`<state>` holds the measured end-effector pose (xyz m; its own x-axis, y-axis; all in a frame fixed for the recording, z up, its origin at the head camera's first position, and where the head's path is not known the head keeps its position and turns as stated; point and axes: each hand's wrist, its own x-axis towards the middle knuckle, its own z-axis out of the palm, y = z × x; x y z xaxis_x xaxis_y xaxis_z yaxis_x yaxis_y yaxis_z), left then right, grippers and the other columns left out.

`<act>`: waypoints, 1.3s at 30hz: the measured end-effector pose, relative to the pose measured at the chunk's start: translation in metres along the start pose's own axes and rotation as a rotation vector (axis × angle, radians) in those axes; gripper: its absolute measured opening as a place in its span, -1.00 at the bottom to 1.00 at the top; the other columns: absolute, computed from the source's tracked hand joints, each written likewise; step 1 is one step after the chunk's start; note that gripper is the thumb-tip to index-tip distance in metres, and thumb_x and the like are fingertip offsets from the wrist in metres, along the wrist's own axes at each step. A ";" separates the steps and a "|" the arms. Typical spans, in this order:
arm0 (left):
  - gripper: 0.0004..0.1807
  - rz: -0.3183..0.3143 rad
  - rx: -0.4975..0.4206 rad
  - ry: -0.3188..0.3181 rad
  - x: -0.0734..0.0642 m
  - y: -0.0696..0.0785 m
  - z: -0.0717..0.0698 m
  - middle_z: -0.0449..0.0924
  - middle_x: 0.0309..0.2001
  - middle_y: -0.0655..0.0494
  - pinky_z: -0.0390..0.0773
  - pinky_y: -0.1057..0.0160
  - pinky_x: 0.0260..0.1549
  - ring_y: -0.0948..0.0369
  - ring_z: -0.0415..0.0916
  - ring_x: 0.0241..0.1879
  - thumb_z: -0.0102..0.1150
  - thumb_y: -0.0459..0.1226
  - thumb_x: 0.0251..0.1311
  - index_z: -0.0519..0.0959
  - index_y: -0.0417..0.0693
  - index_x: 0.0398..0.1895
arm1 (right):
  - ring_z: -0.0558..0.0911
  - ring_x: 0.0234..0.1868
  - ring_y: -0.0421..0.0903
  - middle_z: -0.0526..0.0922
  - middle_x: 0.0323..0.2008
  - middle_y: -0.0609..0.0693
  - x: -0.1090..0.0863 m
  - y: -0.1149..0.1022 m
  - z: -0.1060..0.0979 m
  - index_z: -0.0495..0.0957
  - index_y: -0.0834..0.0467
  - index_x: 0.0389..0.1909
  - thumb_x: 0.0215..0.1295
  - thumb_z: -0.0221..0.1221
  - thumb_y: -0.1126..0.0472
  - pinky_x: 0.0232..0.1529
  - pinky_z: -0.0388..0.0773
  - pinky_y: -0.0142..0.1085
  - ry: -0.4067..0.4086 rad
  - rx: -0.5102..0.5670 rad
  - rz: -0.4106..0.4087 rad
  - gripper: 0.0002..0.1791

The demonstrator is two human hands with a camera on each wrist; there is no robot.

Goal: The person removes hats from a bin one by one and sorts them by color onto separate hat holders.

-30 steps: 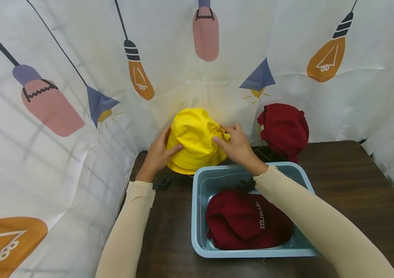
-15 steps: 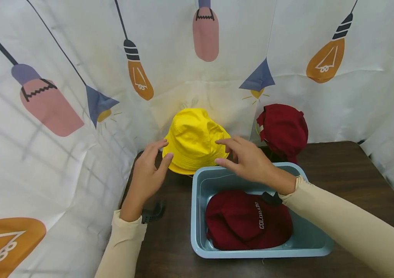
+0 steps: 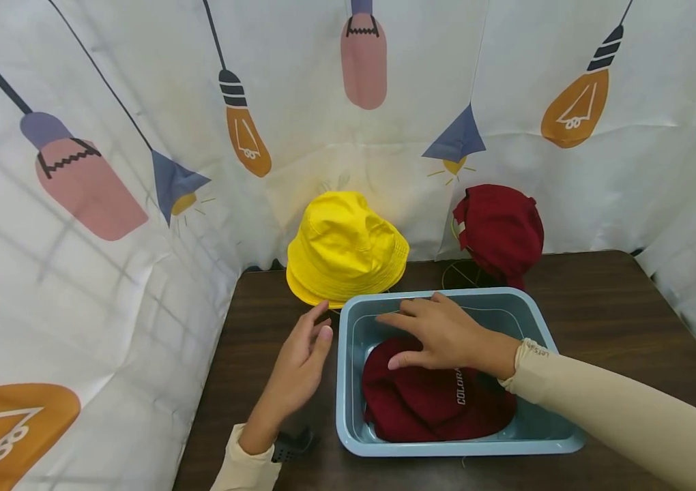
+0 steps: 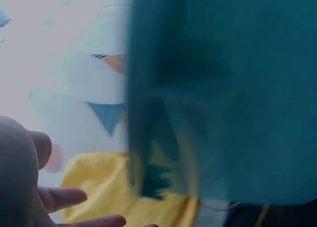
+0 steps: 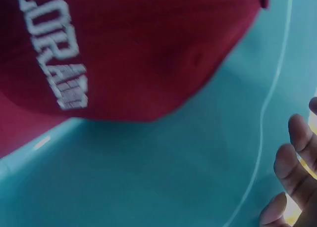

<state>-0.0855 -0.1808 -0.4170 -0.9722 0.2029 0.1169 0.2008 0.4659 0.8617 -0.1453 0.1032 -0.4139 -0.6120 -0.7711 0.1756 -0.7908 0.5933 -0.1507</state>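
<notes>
In the head view a dark red cap (image 3: 409, 402) with white lettering lies in a light blue plastic tub (image 3: 446, 449). My right hand (image 3: 446, 337) hovers over the cap and tub, fingers spread and holding nothing. Just outside the tub's left wall is my left hand (image 3: 299, 365), its fingers loosely extended, with nothing in them. Behind the tub a yellow bucket hat (image 3: 348, 249) sits upright on a stand at the back of the table. The right wrist view shows the cap (image 5: 124, 54) close up, with fingertips (image 5: 287, 162) at the right edge.
A second dark red cap (image 3: 501, 228) hangs on a wire stand (image 3: 455, 276) at the back right. Behind everything hangs a white curtain (image 3: 305, 82) printed with lamps. The dark wooden table (image 3: 618, 327) extends to the right of the tub.
Both hands have left the yellow hat and drawn back toward the body, the right one over the tub, the left one beside it. The yellow hat's brim now sits spread out.
</notes>
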 end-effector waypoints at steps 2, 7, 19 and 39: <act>-0.39 -0.016 -0.030 -0.029 -0.004 -0.002 0.007 0.20 0.56 0.03 0.50 -0.14 0.28 -0.05 0.40 0.42 -0.10 -0.06 0.60 0.12 0.03 0.61 | 0.54 -0.23 -0.21 0.62 -0.21 -0.19 -0.003 -0.002 0.005 0.50 -0.18 0.38 0.24 -0.02 -0.61 -0.22 0.49 -0.21 -0.024 -0.017 -0.028 -0.15; -0.33 -0.036 -0.121 -0.104 -0.010 -0.007 0.019 0.19 0.56 0.11 0.63 0.01 0.16 -0.01 0.48 0.35 -0.05 -0.15 0.58 0.02 0.12 0.65 | 0.55 -0.31 -0.20 0.64 -0.25 -0.17 -0.008 -0.008 0.017 0.51 -0.18 0.36 0.20 0.05 -0.60 -0.28 0.53 -0.24 -0.105 -0.034 -0.067 -0.15; -0.24 -0.067 -0.127 -0.145 -0.017 -0.015 0.032 -0.04 0.65 0.22 0.59 0.00 0.16 0.01 0.25 0.51 -0.04 -0.17 0.57 -0.15 0.28 0.68 | 0.61 -0.23 -0.19 0.64 -0.15 -0.15 -0.011 -0.010 0.042 0.56 -0.17 0.30 0.12 0.19 -0.57 -0.32 0.44 -0.25 -0.219 -0.039 -0.090 -0.18; -0.26 -0.083 -0.165 -0.160 -0.018 -0.017 0.034 -0.05 0.65 0.13 0.59 -0.11 0.16 -0.11 0.27 0.48 -0.11 -0.09 0.60 -0.19 0.31 0.67 | 0.47 -0.49 -0.30 0.50 -0.47 -0.27 -0.010 -0.002 0.036 0.69 -0.22 -0.18 0.19 0.37 -0.26 -0.42 0.09 -0.32 -0.082 -0.063 -0.186 -0.71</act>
<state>-0.0676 -0.1633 -0.4508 -0.9504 0.3100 -0.0260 0.0860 0.3422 0.9357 -0.1375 0.1015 -0.4507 -0.4545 -0.8834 0.1140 -0.8907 0.4504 -0.0612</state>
